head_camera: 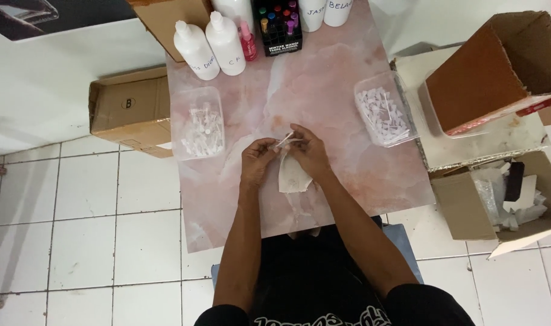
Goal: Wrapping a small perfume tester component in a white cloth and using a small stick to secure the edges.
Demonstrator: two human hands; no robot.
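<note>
At the middle of the pink surface [342, 108], the left hand [257, 162] and right hand [310, 151] pinch a thin clear tube [286, 140], each grip narrow. It looks light, slippery and fragile, best held near its ends.

Two white labelled bottles [209, 47] stood well beyond the fingers [274, 143], left of a black box with a white label [278, 27]. Brown cartons: one closed [127, 111] far left, two open [499, 69] far right.

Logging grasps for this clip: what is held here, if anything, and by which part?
Both hands, left hand and right hand, pinch a small thin white piece at its ends. Its kind is too small to tell. A pale cloth lies under the right hand.
</note>
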